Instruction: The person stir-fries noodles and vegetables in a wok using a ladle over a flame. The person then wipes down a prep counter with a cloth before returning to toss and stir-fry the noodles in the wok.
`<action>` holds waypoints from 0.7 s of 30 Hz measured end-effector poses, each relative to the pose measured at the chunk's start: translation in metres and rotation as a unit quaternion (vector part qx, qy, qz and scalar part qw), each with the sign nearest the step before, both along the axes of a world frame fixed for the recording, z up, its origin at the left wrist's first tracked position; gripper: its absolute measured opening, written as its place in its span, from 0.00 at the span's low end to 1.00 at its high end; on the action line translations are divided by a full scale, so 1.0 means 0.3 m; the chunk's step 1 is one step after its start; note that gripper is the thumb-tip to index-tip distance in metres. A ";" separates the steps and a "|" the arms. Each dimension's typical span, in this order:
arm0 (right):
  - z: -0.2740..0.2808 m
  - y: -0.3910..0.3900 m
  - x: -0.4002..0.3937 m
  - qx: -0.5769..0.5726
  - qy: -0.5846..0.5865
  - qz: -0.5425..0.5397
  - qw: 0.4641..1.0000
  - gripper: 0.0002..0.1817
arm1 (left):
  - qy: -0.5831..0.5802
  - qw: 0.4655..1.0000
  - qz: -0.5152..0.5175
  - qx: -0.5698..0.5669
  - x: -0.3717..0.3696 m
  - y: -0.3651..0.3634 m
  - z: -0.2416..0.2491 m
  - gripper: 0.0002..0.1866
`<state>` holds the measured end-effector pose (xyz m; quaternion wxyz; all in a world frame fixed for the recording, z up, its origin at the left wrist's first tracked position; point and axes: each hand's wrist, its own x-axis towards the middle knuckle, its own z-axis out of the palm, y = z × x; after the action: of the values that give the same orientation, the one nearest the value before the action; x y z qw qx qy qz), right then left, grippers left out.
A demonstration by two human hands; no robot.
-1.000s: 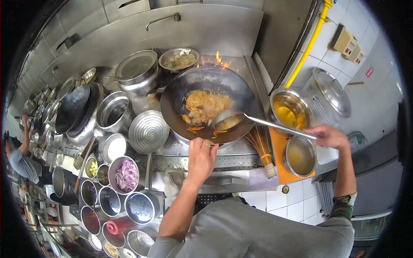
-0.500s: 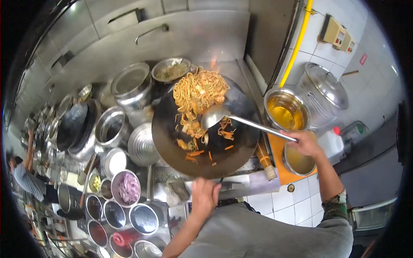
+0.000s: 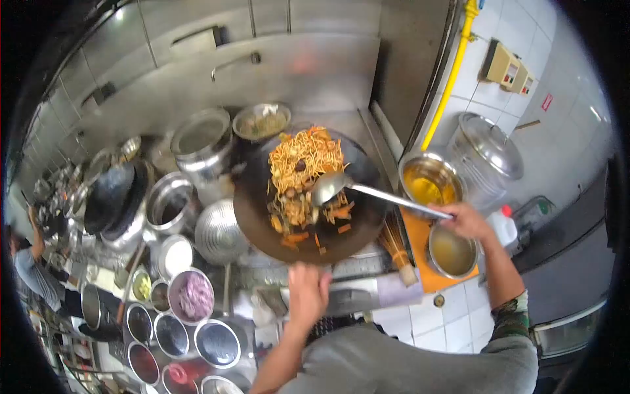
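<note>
A dark wok [image 3: 367, 230] holds noodles [image 3: 305, 157] mixed with meat pieces, and carrot strips [image 3: 295, 238] lie lower in it. My right hand [image 3: 464, 222] is closed round the handle end of a long metal ladle [image 3: 330, 188], whose bowl rests among the food. At the wok's near edge, my left hand [image 3: 308, 293] is closed with the thumb up; what it grips there is mostly hidden, apparently the wok's rim or handle.
A perforated strainer [image 3: 220, 231] and a bowl of sliced onion [image 3: 195, 297] are left of the wok. An oil pot [image 3: 430, 180], a pot of pale liquid [image 3: 453, 253] and a bamboo brush [image 3: 398, 253] stand right. Another person [image 3: 39, 272] is at far left.
The wok has tilted and shifted slightly, and the noodles in it have turned over and settled. The flames behind it no longer show. Both hands keep their holds.
</note>
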<state>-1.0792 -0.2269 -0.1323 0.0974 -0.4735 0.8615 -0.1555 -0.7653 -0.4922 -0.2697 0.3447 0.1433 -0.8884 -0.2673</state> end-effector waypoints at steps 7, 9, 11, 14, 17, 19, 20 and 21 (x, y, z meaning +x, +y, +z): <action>0.152 0.118 -0.078 0.071 0.044 0.034 0.996 0.33 | 0.029 0.999 0.019 0.003 -0.198 -0.152 0.017 0.08; 0.086 0.029 -0.032 0.102 0.070 -0.024 0.992 0.33 | 0.027 0.999 0.012 0.018 -0.215 -0.156 0.014 0.08; -0.052 -0.070 -0.005 0.100 0.105 -0.086 0.986 0.34 | 0.013 1.000 0.001 0.022 -0.220 -0.172 0.008 0.09; -0.214 -0.104 -0.042 0.039 0.070 -0.090 0.993 0.32 | 0.009 1.000 0.015 0.002 -0.191 -0.155 0.046 0.14; -0.155 -0.040 -0.088 -0.024 -0.057 -0.035 0.997 0.29 | -0.016 0.998 0.053 -0.034 -0.108 -0.132 0.131 0.24; -0.106 0.026 -0.139 -0.018 -0.179 0.029 0.983 0.27 | -0.032 0.999 0.030 -0.031 -0.108 -0.114 0.158 0.25; -0.094 0.018 -0.152 0.012 -0.206 0.007 0.979 0.28 | -0.016 0.998 0.034 -0.041 -0.147 -0.116 0.153 0.21; -0.089 -0.020 -0.138 0.014 -0.210 0.006 0.978 0.28 | -0.020 0.998 0.034 -0.039 -0.172 -0.124 0.122 0.21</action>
<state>-1.1205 -0.2329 -0.1590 0.2837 -0.4340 0.8212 -0.2383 -0.8170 -0.5294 -0.2332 0.3408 0.1653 -0.8995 -0.2178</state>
